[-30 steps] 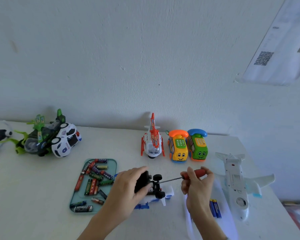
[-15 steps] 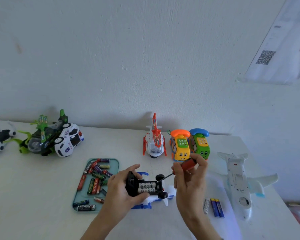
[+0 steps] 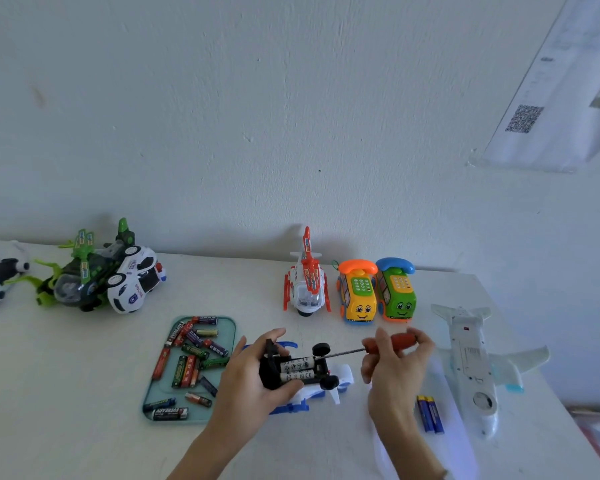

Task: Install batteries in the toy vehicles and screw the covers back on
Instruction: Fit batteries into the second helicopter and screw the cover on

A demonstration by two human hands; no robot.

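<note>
Left hand grips an upturned blue-and-white toy vehicle, black underside up, two batteries seated in the open bay. Right hand pinches the red handle of a screwdriver, shaft lying level, tip at the toy by a black wheel. On the worktop: teal tray of loose batteries to the left, two blue batteries and an upturned white toy plane to the right.
</note>
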